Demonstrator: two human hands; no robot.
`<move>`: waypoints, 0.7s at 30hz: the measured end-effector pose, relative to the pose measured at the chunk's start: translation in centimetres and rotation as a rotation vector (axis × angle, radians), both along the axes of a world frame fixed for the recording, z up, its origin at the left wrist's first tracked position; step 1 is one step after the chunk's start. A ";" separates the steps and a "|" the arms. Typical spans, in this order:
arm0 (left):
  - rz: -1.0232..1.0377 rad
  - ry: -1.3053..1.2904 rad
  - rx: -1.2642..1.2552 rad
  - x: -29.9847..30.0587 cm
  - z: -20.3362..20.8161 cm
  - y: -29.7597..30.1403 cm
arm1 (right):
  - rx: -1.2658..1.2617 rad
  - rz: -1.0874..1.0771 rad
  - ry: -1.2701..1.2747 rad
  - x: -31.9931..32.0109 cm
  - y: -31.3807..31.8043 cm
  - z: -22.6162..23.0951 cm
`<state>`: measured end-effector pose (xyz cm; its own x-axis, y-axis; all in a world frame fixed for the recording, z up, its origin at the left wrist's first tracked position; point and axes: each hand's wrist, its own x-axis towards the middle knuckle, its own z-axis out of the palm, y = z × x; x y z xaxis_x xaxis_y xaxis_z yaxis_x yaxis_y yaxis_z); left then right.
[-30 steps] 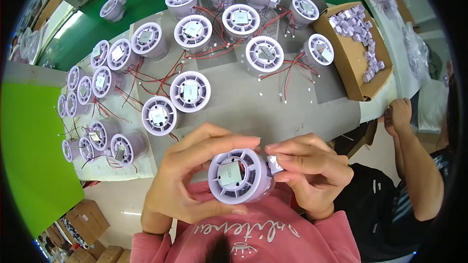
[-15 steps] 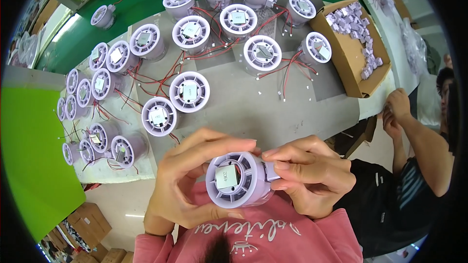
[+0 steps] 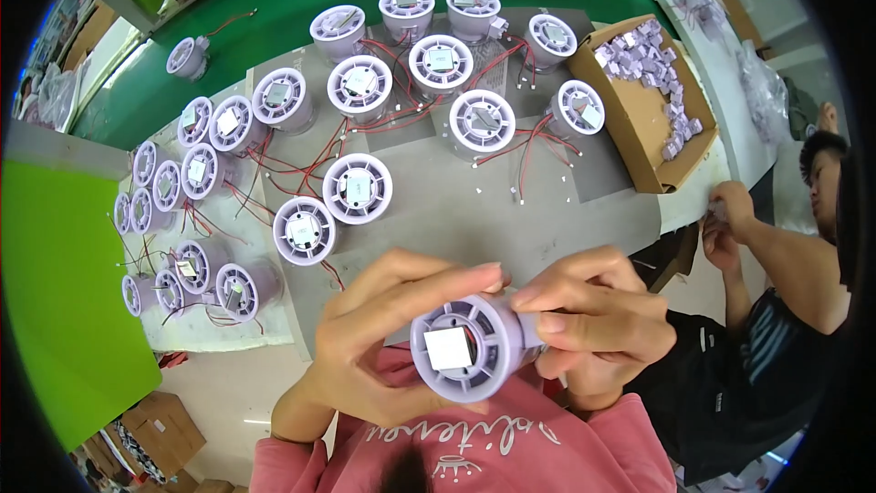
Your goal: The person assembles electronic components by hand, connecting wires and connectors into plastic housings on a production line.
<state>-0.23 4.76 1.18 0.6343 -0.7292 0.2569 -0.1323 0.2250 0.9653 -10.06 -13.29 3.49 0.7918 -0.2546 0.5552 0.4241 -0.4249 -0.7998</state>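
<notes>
My left hand [image 3: 360,333] is wrapped round a lilac cup-shaped plastic housing [image 3: 495,347], tilted so its spoked round end shows. A square pad [image 3: 448,349], bright white in the light, sits in the middle of that end. With thumb and fingers, my right hand [image 3: 607,319] pinches a small lilac piece [image 3: 528,329] against the side of the housing. My fingers cover much of this piece, so I cannot tell how it is joined.
Similar lilac housings [image 3: 358,189] with red and black wires stand across the grey-covered table [image 3: 584,219]. At the far right, a cardboard tray [image 3: 645,148] holds many small lilac pieces [image 3: 639,55]. A person in dark clothes [image 3: 730,356] works on the right.
Both hands and the housing have shifted slightly right and down in view. The housing has turned a little and its pad now shines white. The grip is unchanged.
</notes>
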 end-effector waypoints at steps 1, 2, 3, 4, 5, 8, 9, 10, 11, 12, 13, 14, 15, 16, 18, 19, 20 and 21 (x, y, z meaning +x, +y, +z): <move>0.017 -0.056 -0.010 0.1 0.4 -0.2 | -0.006 -0.001 -0.006 0.0 0.0 0.2; 0.015 -0.062 -0.016 0.1 0.7 -0.3 | 0.014 -0.021 -0.005 0.0 0.0 0.3; 0.045 -0.157 -0.013 0.2 1.0 -0.4 | 0.033 -0.040 -0.004 -0.1 0.1 0.5; 0.075 -0.252 -0.011 0.2 1.5 -0.4 | 0.053 -0.061 -0.004 -0.2 0.2 0.6; 0.087 -0.229 -0.028 -0.2 2.0 -0.5 | 0.046 -0.065 -0.012 -0.2 0.4 0.6; 0.122 -0.257 -0.137 -0.7 1.2 -0.7 | 0.104 -0.056 -0.108 -0.3 0.8 0.5; 0.124 -0.257 -0.140 -0.8 1.2 -0.7 | 0.101 -0.055 -0.109 -0.4 0.8 0.5; 0.119 -0.258 -0.130 -0.8 1.2 -0.7 | 0.066 -0.051 -0.100 -0.4 0.7 0.5; 0.114 -0.258 -0.120 -0.7 1.2 -0.6 | 0.033 -0.046 -0.090 -0.4 0.7 0.5; 0.116 -0.257 -0.121 -0.7 1.3 -0.5 | 0.032 -0.045 -0.089 -0.4 0.7 0.5; 0.102 -0.245 -0.101 -0.6 1.6 -0.5 | 0.015 -0.062 -0.071 -0.6 0.9 0.6; 0.089 -0.232 -0.080 -0.5 1.7 -0.5 | -0.001 -0.080 -0.052 -0.7 0.9 0.7; 0.086 -0.228 -0.079 -0.2 1.7 -0.5 | -0.001 -0.082 -0.048 -0.6 0.9 0.7; 0.064 -0.267 -0.059 0.3 1.6 -0.4 | -0.012 -0.081 -0.046 -0.5 0.8 0.5; 0.014 -0.244 -0.020 0.4 1.7 -0.4 | -0.024 -0.083 -0.040 -0.2 0.8 0.0; -0.006 -0.270 -0.009 0.8 1.7 -0.5 | 0.020 -0.086 -0.053 -0.2 0.8 -0.3; -0.026 -0.297 0.002 1.3 1.7 -0.7 | 0.064 -0.090 -0.067 -0.3 0.8 -0.7; -0.015 -0.252 0.024 1.1 1.7 -0.9 | 0.009 -0.093 -0.032 -0.3 0.4 -0.8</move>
